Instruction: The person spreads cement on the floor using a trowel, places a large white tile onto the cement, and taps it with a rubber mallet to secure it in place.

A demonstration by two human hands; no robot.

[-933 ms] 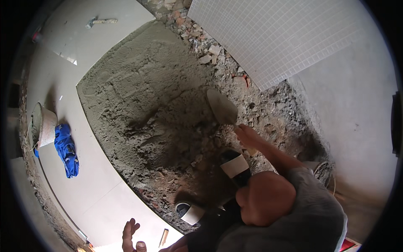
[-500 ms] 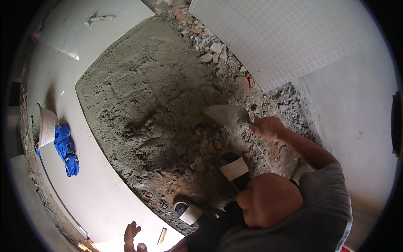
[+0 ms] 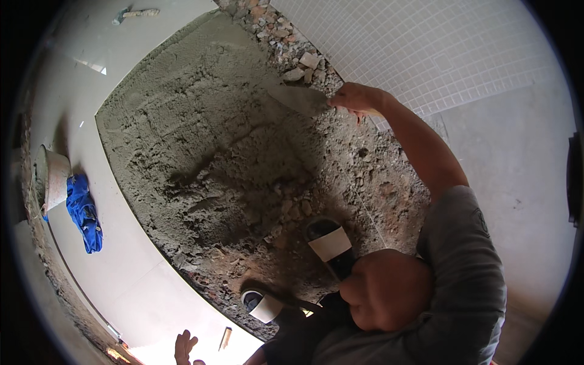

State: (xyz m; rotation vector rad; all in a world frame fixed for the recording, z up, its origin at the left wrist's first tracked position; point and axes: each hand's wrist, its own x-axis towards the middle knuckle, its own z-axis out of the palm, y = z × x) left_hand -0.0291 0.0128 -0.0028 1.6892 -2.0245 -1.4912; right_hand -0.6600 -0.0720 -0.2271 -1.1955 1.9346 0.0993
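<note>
The right hand (image 3: pixel 356 99) is gripping a trowel (image 3: pixel 298 100), its fist closing around the handle. Since the earlier frames it has been moving away from the sandals and is now reaching farther forward, the arm straightening. The blade, which was lying over the ground nearer the feet, is now pointing left across the right edge of the wet mortar (image 3: pixel 201 91), just below some broken rubble (image 3: pixel 309 61); whether it is touching the mortar I cannot tell. The left hand (image 3: pixel 184 348) is keeping near the lower edge, partly cut off, its visible fingers extending loosely and holding nothing that shows.

A pale, smeared bucket (image 3: pixel 58 182) is standing on the light floor tiles (image 3: pixel 146 280) at the left; its inside is looking grey, but what it is holding is unclear. A crumpled blue cloth (image 3: pixel 85 213) is lying just beside it. A hammer (image 3: pixel 141 13) is resting on the tiles at the top, and a small wooden piece (image 3: pixel 225 338) is lying near the left hand.

A mosaic-tiled surface (image 3: pixel 438 48) is bordering the rubble, close beyond the right hand. The sandals (image 3: pixel 330 240) and a bent knee (image 3: pixel 389 292) are taking up the ground below the mortar.
</note>
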